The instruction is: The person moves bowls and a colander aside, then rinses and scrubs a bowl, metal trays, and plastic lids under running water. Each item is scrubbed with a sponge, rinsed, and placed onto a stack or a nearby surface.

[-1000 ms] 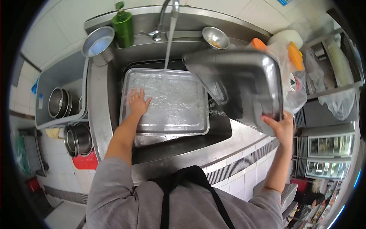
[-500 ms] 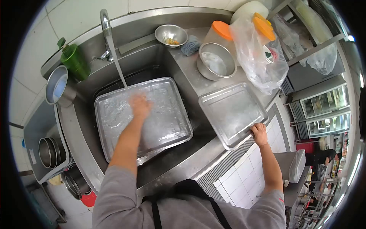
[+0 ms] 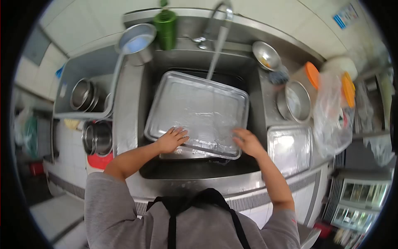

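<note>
A large metal tray lies tilted across the sink, and its surface is wet. From the faucet a stream of water falls at the tray's far edge. My left hand rests with spread fingers on the near edge of the tray, left of its middle. Over the tray's right part is my right hand, fingers apart and slightly blurred, holding nothing. Another piece of metal shows beneath the tray's near edge. A smaller metal tray lies on the counter right of the sink.
A green bottle and metal pot stand behind left. The grey tub holds metal bowls. At right are a small bowl, a grey cloth, a pot, orange-lidded containers and a plastic bag.
The view has turned left. My right hand has left the smaller tray and is now over the large one. My left hand has moved to the large tray's near edge, and that tray sits at a different angle.
</note>
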### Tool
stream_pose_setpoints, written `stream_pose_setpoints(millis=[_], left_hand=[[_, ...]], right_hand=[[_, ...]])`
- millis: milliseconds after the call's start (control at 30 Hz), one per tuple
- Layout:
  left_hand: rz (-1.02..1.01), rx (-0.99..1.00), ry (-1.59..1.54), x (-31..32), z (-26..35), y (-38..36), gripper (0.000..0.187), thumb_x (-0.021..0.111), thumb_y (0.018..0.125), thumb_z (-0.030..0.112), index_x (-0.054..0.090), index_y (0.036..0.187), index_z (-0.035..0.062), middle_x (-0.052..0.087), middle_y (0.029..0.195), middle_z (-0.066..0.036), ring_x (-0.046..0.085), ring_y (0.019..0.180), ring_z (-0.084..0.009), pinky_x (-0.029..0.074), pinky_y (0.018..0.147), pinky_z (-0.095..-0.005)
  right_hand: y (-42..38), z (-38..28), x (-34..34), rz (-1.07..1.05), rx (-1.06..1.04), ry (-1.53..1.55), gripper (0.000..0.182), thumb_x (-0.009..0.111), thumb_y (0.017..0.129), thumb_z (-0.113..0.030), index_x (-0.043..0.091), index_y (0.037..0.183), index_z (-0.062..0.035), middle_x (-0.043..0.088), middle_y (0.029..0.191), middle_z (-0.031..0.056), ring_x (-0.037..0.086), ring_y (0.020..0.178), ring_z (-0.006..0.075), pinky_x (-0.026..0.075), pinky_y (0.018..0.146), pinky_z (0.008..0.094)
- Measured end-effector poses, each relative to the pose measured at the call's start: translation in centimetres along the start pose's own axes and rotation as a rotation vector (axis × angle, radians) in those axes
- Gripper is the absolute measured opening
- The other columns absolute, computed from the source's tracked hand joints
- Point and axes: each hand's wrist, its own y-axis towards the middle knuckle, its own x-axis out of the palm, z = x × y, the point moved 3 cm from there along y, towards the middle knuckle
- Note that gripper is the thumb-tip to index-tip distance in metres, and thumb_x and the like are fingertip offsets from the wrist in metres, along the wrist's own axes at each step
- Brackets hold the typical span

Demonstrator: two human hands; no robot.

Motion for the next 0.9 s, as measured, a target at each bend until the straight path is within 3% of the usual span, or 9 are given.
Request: stream_pose_setpoints(millis=[67,167,233,333,500,633,700,767,900], left_hand=[[-0.043,-0.078,-0.035,0.0,-0.6,-0.8,0.026,0.049,0.075,0.012,0.052,0.101,0.0092,0.051,0.108,-0.012,0.048,0.105,-0.0275,0.041,0.086,-0.0401],[0.076,-0.289,-0.002,3.3,0.0,0.1,0.017,0.045,0.078,0.016,0.052,0.092,0.0099,0.052,0.095,-0.008,0.051,0.096,-0.0243,0.043,0.080,-0.0383],[0.131,-0.404,0.024,3.8,0.5,-0.4,0.016,0.044,0.079,0.017,0.052,0.091,0.0113,0.052,0.094,-0.006,0.052,0.095,-0.0228,0.044,0.079,-0.0382],[0.379,-0.335,0.111,2.1,2.1,-2.0,0.014,0.046,0.078,0.017,0.053,0.088,0.0117,0.054,0.090,-0.005,0.053,0.092,-0.0212,0.045,0.074,-0.0335],[0.246,-0.462,0.082,0.5,1.1,-3.7,0.015,0.049,0.075,0.016,0.054,0.088,0.0102,0.055,0.092,-0.005,0.054,0.092,-0.0210,0.046,0.073,-0.0347],[0.306,-0.435,0.015,-6.1,3.4,-4.3,0.010,0.053,0.068,0.012,0.055,0.078,0.0082,0.058,0.082,-0.008,0.058,0.082,-0.0245,0.048,0.065,-0.0378],[0.375,-0.380,0.117,-13.1,4.3,-3.7,0.007,0.053,0.067,0.013,0.055,0.073,0.0085,0.058,0.077,-0.008,0.059,0.076,-0.0254,0.048,0.059,-0.0386],[0.558,-0.327,0.228,-21.1,4.6,-2.4,0.007,0.054,0.066,0.013,0.055,0.072,0.0092,0.058,0.074,-0.008,0.058,0.073,-0.0259,0.047,0.056,-0.0379],[1.104,-0.105,0.402,-32.8,5.2,-1.1,0.026,0.057,0.067,0.012,0.058,0.092,0.0056,0.057,0.093,-0.011,0.054,0.091,-0.0280,0.042,0.082,-0.0410]], right_hand=[[4.8,2.0,4.9,-0.158,-0.094,-0.116,0.048,0.057,0.080,-0.026,0.045,0.125,-0.0118,0.039,0.130,0.0199,0.035,0.120,0.0377,0.029,0.099,0.0426],[11.3,4.3,7.8,0.077,0.017,-0.507,0.056,0.049,0.083,-0.038,0.037,0.131,-0.0123,0.023,0.139,0.0216,0.020,0.128,0.0401,0.017,0.103,0.0509],[14.5,3.9,9.1,0.485,0.542,-0.440,0.056,0.044,0.085,-0.038,0.034,0.132,-0.0095,0.021,0.140,0.0218,0.018,0.129,0.0389,0.013,0.102,0.0564],[19.6,0.8,15.4,0.161,0.122,-0.505,0.055,0.040,0.086,-0.038,0.032,0.134,-0.0104,0.022,0.141,0.0169,0.017,0.129,0.0385,0.012,0.101,0.0576],[12.8,-8.7,18.4,-0.169,-0.293,-0.176,0.045,0.044,0.087,-0.034,0.043,0.126,-0.0115,0.036,0.131,0.0221,0.033,0.122,0.0360,0.024,0.101,0.0472],[2.7,-13.6,8.0,-0.133,-0.554,-0.133,0.033,0.053,0.084,-0.027,0.055,0.110,-0.0081,0.050,0.113,0.0212,0.051,0.101,0.0374,0.042,0.087,0.0404],[0.8,-14.4,3.0,0.077,-0.226,-0.508,0.019,0.059,0.078,-0.026,0.055,0.084,-0.0080,0.053,0.085,0.0105,0.055,0.080,0.0272,0.046,0.071,0.0371],[2.3,-16.3,-2.6,0.503,-0.274,-0.620,0.021,0.059,0.077,-0.026,0.048,0.068,-0.0112,0.046,0.067,0.0059,0.051,0.062,0.0232,0.044,0.055,0.0350],[5.8,-19.5,-12.9,0.756,-0.168,-0.529,0.041,0.052,0.083,-0.041,0.047,0.061,-0.0064,0.052,0.060,0.0145,0.054,0.057,0.0320,0.042,0.052,0.0420]])
